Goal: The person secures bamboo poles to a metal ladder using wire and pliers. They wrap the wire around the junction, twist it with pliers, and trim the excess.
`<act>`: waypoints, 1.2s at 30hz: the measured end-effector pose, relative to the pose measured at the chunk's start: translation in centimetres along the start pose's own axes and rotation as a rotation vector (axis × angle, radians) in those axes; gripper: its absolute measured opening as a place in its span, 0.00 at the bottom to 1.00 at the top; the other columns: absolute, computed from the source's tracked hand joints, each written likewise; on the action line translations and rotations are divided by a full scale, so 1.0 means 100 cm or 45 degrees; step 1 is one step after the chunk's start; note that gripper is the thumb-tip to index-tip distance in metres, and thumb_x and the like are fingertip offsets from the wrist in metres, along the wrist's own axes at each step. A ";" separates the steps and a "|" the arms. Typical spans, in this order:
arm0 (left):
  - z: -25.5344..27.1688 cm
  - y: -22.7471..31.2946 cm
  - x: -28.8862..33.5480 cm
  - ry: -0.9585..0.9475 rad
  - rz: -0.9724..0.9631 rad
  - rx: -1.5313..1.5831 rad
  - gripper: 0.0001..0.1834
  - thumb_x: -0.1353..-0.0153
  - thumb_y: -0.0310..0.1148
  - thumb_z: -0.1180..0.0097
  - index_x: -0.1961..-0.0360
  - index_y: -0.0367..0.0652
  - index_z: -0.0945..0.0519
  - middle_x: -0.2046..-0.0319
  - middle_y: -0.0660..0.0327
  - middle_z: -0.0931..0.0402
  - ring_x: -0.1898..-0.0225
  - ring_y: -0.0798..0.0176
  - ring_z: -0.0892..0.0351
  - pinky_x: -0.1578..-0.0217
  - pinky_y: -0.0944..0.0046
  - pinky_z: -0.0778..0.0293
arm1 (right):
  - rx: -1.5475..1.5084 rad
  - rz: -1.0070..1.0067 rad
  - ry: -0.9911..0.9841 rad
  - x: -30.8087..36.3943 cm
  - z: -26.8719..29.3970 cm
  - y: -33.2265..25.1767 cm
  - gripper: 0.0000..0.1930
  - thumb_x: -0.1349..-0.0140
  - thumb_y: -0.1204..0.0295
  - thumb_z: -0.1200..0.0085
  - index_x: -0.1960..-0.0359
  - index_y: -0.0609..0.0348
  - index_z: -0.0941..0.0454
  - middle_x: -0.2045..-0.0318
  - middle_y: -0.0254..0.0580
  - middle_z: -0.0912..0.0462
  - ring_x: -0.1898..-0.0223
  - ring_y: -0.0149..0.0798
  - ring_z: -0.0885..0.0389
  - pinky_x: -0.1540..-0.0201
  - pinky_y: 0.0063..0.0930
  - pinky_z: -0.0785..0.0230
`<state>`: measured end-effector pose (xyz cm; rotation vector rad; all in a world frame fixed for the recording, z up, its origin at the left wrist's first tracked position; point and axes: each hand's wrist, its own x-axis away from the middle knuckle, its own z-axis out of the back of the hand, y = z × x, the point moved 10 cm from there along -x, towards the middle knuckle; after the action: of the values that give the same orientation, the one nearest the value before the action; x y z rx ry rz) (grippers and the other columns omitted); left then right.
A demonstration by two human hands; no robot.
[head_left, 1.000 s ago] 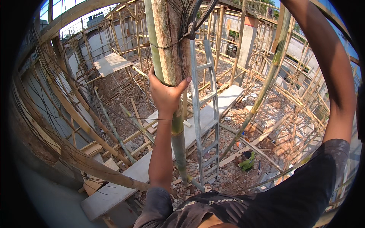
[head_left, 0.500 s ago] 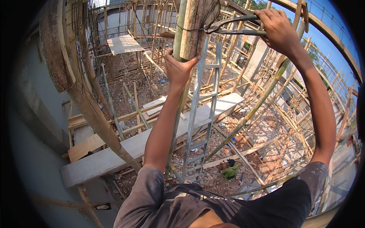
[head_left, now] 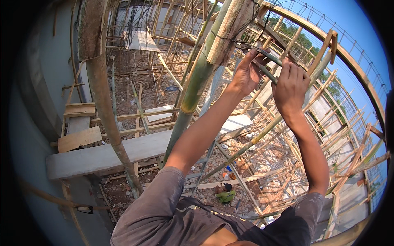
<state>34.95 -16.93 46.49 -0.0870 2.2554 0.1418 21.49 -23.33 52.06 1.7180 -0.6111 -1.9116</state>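
High in front of me, a thin dark tie wire (head_left: 225,38) wraps a green bamboo pole (head_left: 189,98) and a rough wooden post (head_left: 232,30) beside it. My right hand (head_left: 290,87) is closed round the handle ends of long dark pincers (head_left: 269,56), whose jaws point left at the wire by the post. Close to those jaws, my left hand (head_left: 246,76) is raised with its fingers bent round the front of the pincers. Those fingers partly cover the jaws, so their exact bite on the wire is hidden.
Below lie a long concrete beam (head_left: 108,155) and rubble-strewn ground. A metal ladder (head_left: 214,87) stands behind my left arm. A person in green (head_left: 225,197) is far down. Another pole (head_left: 106,110) rises on my left; bamboo scaffolding (head_left: 262,137) spreads to the right.
My left hand has left the pole and moved up right to the pincers. My right hand has come lower, and the pincers now slant downward to the right. The view has shifted.
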 end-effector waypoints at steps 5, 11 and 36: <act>0.024 -0.008 -0.018 0.143 -0.225 -0.053 0.15 0.32 0.45 0.39 0.60 0.44 0.20 0.64 0.64 0.19 0.61 0.69 0.23 0.56 0.65 0.27 | -0.258 0.011 -0.341 -0.003 -0.016 0.000 0.25 0.45 0.62 0.38 0.49 0.65 0.26 0.62 0.47 0.20 0.58 0.45 0.21 0.54 0.41 0.34; 0.017 -0.014 -0.016 0.160 -0.270 -0.311 0.18 0.31 0.50 0.42 0.63 0.44 0.20 0.68 0.66 0.22 0.66 0.72 0.30 0.60 0.68 0.32 | -2.198 -0.757 -1.953 0.044 -0.103 0.032 0.43 0.34 0.34 0.56 0.41 0.70 0.31 0.54 0.62 0.17 0.51 0.52 0.15 0.50 0.50 0.20; 0.001 -0.011 0.004 0.030 -0.188 0.001 0.25 0.28 0.53 0.50 0.39 0.50 0.31 0.42 0.62 0.26 0.43 0.63 0.26 0.44 0.56 0.29 | -0.120 0.027 -0.865 -0.003 -0.049 0.014 0.33 0.52 0.65 0.34 0.49 0.72 0.35 0.60 0.62 0.20 0.62 0.61 0.17 0.60 0.49 0.22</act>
<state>34.90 -18.06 46.09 -0.2550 2.2632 0.0611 26.45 -24.24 52.66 0.9700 -0.7503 -2.4615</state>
